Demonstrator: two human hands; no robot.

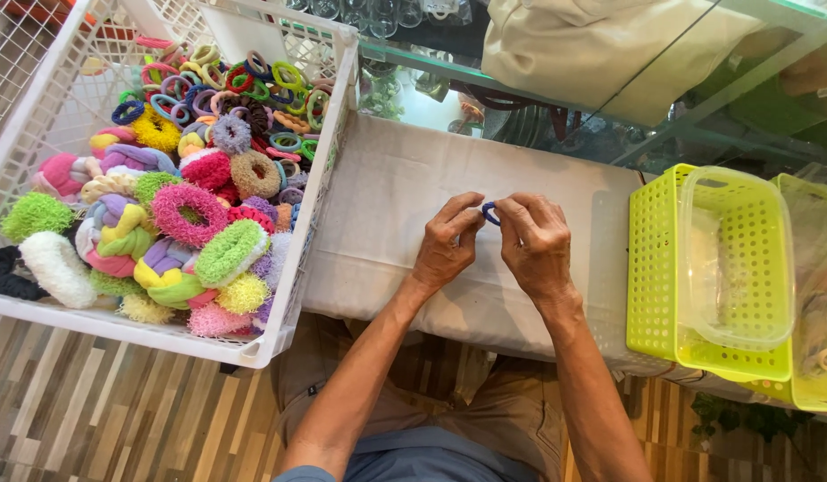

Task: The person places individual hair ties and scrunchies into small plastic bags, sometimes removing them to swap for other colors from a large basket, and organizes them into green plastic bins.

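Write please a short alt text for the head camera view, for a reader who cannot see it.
Two bare hands, the left hand and the right hand, pinch a small blue hair tie between them over a white cloth. To the left, a white basket holds many colourful scrunchies; to the right stands a lime-green basket.

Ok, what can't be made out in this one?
Head view only:
- Blue band: mostly hidden by the fingers of the left hand and right hand.
- White crate: cut off by the left and top edges.
- Green basket: contents blurred behind a clear tub.
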